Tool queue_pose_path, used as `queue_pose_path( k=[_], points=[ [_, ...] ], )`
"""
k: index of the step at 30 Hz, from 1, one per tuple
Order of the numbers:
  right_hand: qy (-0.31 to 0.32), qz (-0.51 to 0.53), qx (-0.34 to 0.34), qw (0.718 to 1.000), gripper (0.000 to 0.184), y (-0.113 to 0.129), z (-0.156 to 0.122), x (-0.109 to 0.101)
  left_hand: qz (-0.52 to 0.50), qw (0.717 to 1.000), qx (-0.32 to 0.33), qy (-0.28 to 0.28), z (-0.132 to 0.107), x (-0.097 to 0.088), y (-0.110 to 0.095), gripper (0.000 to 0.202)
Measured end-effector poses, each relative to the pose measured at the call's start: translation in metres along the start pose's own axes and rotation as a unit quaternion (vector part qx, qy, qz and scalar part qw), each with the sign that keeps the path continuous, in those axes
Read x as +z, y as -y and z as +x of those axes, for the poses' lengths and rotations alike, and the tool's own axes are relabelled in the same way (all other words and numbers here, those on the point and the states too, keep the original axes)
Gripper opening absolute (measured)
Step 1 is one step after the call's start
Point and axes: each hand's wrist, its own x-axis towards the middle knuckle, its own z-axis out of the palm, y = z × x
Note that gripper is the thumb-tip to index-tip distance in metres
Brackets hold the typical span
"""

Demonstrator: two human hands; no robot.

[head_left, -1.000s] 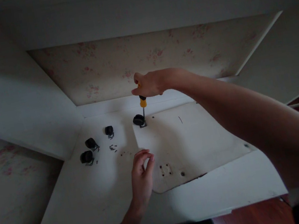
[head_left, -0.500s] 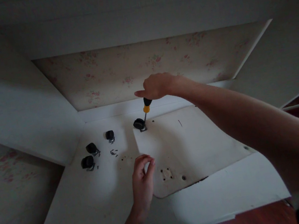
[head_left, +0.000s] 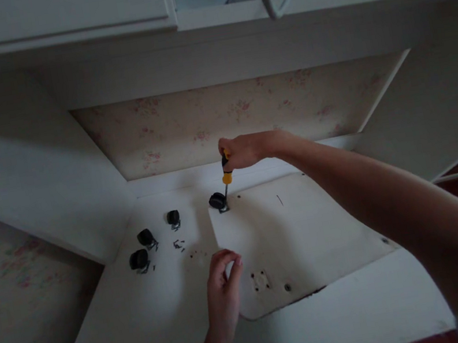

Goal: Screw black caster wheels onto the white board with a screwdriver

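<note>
A yellow-and-black screwdriver (head_left: 227, 178) is gripped by its handle in my right hand (head_left: 242, 151). It stands nearly upright, its tip down at the metal plate of a black caster (head_left: 217, 201). That caster sits at the far left corner of a white board (head_left: 299, 224) lying flat. My left hand (head_left: 223, 289) is closed at the board's left edge, thumb and fingers curled together over it. Near it on the board is a square mark with several screw holes (head_left: 260, 281). The exact contact of the screwdriver tip is too small to make out.
Three loose casters, a nearer one (head_left: 139, 260), a middle one (head_left: 146, 238) and a farther one (head_left: 173, 218), lie on the white surface (head_left: 118, 324) at left. Small dark screws (head_left: 178, 244) lie beside them. A cabinet with a hanging white cable (head_left: 271, 6) overhangs the back.
My right hand's fingers have wrapped around the screwdriver handle, where earlier the hand was over its top with the thumb out. The view has tilted up; my left hand stays at the board's edge.
</note>
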Motion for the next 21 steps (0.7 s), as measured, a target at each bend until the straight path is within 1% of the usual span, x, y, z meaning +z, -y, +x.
queue_pose_path(
  k=[2,4,7,9,11,13,15,18,20,21],
  points=[
    [-0.031,-0.033,0.021,0.999,0.059,-0.0001,-0.0003,0.0004,0.000,1.000,-0.002,0.000,0.0007,0.0003,0.0009,0.017],
    [-0.052,-0.041,0.039,0.997,0.064,0.0001,-0.0004,0.0006,0.004,1.000,-0.007,0.000,0.0008,0.0004,0.0015,0.018],
    [-0.032,-0.027,0.021,0.999,0.064,-0.0002,0.0002,-0.0001,0.007,1.000,-0.010,-0.002,0.0000,-0.0003,0.0010,0.020],
    [-0.025,-0.025,0.013,0.999,0.060,-0.0007,0.0009,-0.0004,0.007,1.000,-0.006,-0.003,-0.0005,-0.0008,-0.0001,0.021],
    [-0.039,-0.033,0.026,0.998,0.058,-0.0016,0.0014,-0.0003,0.012,1.000,-0.004,-0.001,-0.0005,-0.0010,-0.0016,0.022],
    [-0.052,-0.034,0.038,0.997,0.065,-0.0033,0.0008,-0.0001,0.020,1.000,-0.003,0.000,-0.0001,-0.0008,-0.0030,0.024],
    [-0.042,-0.023,0.026,0.999,0.068,-0.0056,-0.0009,-0.0004,0.024,1.000,-0.003,-0.002,0.0004,-0.0004,-0.0041,0.025],
    [-0.022,-0.015,-0.001,1.000,0.064,-0.0080,-0.0031,-0.0005,0.024,1.000,0.001,-0.003,0.0009,0.0001,-0.0054,0.025],
    [-0.036,-0.028,0.010,0.999,0.059,-0.0082,-0.0029,0.0005,0.023,1.000,0.002,-0.003,0.0009,0.0003,-0.0061,0.025],
    [-0.048,-0.036,0.022,0.998,0.060,-0.0080,-0.0025,0.0012,0.024,1.000,0.002,-0.003,0.0008,0.0004,-0.0063,0.025]
  ],
)
